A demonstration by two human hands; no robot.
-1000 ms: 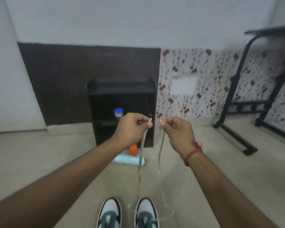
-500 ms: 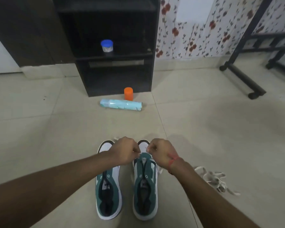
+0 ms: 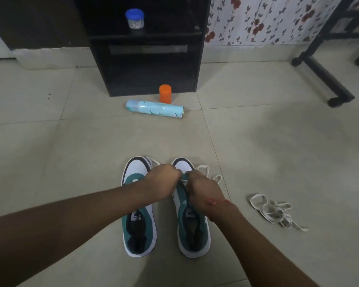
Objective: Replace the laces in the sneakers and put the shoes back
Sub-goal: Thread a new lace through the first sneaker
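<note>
Two green and white sneakers stand side by side on the floor, toes pointing away from me: the left sneaker (image 3: pixel 137 230) and the right sneaker (image 3: pixel 193 230). My left hand (image 3: pixel 162 180) and my right hand (image 3: pixel 203 188) are closed fists meeting over the front eyelets of the right sneaker, each pinching an end of a white lace (image 3: pixel 203 168). Loops of that lace trail past the toes on both sides. A second white lace (image 3: pixel 274 212) lies in a loose heap on the floor to the right.
A black shelf unit (image 3: pixel 149 65) stands ahead against the wall, with a blue-lidded jar (image 3: pixel 134 18) on its shelf. An orange cup (image 3: pixel 165 93) and a fallen light-blue spray can (image 3: pixel 154 109) lie before it. A black wheeled stand (image 3: pixel 323 77) sits far right.
A second ago my hands held the lace ends up at chest height. They came down to the right sneaker's front eyelets, and the view tipped down to the floor.
</note>
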